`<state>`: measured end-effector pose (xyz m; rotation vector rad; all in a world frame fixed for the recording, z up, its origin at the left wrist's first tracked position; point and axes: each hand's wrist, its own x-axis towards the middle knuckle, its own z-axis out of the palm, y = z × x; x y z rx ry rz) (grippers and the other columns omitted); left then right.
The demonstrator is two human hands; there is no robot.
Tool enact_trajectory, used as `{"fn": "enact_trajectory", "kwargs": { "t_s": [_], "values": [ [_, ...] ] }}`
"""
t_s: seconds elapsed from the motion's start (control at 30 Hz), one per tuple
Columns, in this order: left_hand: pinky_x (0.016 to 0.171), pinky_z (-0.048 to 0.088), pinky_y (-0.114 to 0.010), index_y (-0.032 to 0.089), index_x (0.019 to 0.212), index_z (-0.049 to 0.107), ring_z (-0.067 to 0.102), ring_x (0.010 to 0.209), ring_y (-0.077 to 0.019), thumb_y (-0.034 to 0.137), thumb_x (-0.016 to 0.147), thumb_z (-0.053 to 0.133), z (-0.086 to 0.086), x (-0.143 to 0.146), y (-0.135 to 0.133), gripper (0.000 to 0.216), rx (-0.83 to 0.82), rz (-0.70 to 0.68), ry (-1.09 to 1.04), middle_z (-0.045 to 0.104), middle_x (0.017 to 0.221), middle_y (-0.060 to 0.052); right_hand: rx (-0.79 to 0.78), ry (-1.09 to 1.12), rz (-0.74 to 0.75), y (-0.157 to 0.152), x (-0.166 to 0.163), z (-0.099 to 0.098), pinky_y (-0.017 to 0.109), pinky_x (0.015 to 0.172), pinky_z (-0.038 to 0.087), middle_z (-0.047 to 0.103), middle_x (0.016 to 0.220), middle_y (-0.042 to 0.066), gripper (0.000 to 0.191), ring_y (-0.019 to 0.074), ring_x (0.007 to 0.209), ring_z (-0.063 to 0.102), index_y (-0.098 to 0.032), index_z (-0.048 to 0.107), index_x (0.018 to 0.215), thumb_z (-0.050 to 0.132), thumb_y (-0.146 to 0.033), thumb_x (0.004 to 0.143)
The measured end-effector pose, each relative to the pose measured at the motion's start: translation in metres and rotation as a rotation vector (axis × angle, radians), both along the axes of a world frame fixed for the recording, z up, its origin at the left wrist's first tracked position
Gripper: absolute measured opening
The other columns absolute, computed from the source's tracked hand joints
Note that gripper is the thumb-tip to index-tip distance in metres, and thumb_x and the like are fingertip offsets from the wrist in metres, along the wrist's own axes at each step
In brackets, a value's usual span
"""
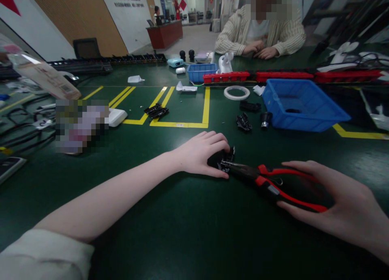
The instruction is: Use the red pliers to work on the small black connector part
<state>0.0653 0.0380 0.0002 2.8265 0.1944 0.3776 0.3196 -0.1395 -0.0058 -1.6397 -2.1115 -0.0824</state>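
My left hand (pixel 202 154) is curled over a small black plastic part (pixel 227 156) and holds it down on the green table (pixel 170 223). My right hand (pixel 337 201) grips the red and black handles of a pair of needle-nose pliers (pixel 267 180). The pliers' tip touches the black part right beside my left thumb. The part is mostly hidden under my fingers.
A blue bin (pixel 300 105) stands at right, with loose black parts (pixel 244 122) and a small black cylinder (pixel 266 118) beside it. A tape roll (pixel 236 92), a smaller blue bin (pixel 199 72) and red strips (pixel 273 75) lie farther back. A person in a striped shirt (pixel 261 33) sits opposite. Cables lie at left.
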Motion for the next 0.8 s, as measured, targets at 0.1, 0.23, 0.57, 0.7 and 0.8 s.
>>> {"fn": "enact_trajectory", "kwargs": {
  "t_s": [0.1,0.23,0.57,0.7,0.8],
  "values": [
    [0.084,0.042,-0.035,0.015,0.109,0.055,0.052,0.099,-0.0237,0.061,0.076,0.061,0.001,0.000,0.000,0.057,-0.002,-0.001,0.002,0.057,0.113,-0.010,0.015,-0.030,-0.004,0.000,0.004,-0.002,0.036,0.063,0.058,0.068,0.099,0.006,0.059,0.0255,0.078,0.068,-0.028,0.050,0.118,0.063,-0.056,0.067],
    [0.085,0.041,-0.034,0.016,0.108,0.056,0.052,0.100,-0.0240,0.060,0.076,0.062,0.002,0.000,-0.001,0.054,-0.012,0.003,0.010,0.057,0.114,-0.010,-0.007,-0.005,-0.029,0.000,0.008,-0.005,0.032,0.056,0.057,0.070,0.092,0.002,0.059,0.0217,0.070,0.068,-0.029,0.051,0.115,0.064,-0.058,0.065],
    [0.082,0.042,-0.035,0.015,0.109,0.056,0.053,0.100,-0.0245,0.058,0.076,0.062,-0.001,-0.001,0.000,0.055,0.012,-0.027,-0.066,0.055,0.118,-0.012,-0.189,0.177,-0.284,-0.008,-0.011,-0.005,0.041,0.074,0.057,0.068,0.092,0.000,0.057,0.0255,0.078,0.067,-0.034,0.052,0.109,0.054,-0.072,0.066],
    [0.082,0.042,-0.034,0.015,0.109,0.056,0.054,0.100,-0.0233,0.057,0.077,0.063,-0.002,-0.001,0.001,0.053,0.031,-0.027,-0.082,0.055,0.119,-0.012,-0.137,0.091,-0.216,-0.006,0.003,-0.014,0.040,0.070,0.058,0.069,0.096,0.000,0.055,0.0260,0.080,0.069,-0.035,0.051,0.111,0.058,-0.065,0.066],
    [0.081,0.042,-0.033,0.015,0.107,0.057,0.054,0.098,-0.0217,0.057,0.078,0.061,-0.002,-0.001,0.001,0.051,0.032,-0.019,-0.072,0.056,0.117,-0.010,-0.086,0.013,-0.153,-0.003,0.017,-0.021,0.039,0.069,0.059,0.069,0.097,0.001,0.057,0.0254,0.079,0.069,-0.035,0.048,0.116,0.061,-0.060,0.066]
  ]
}}
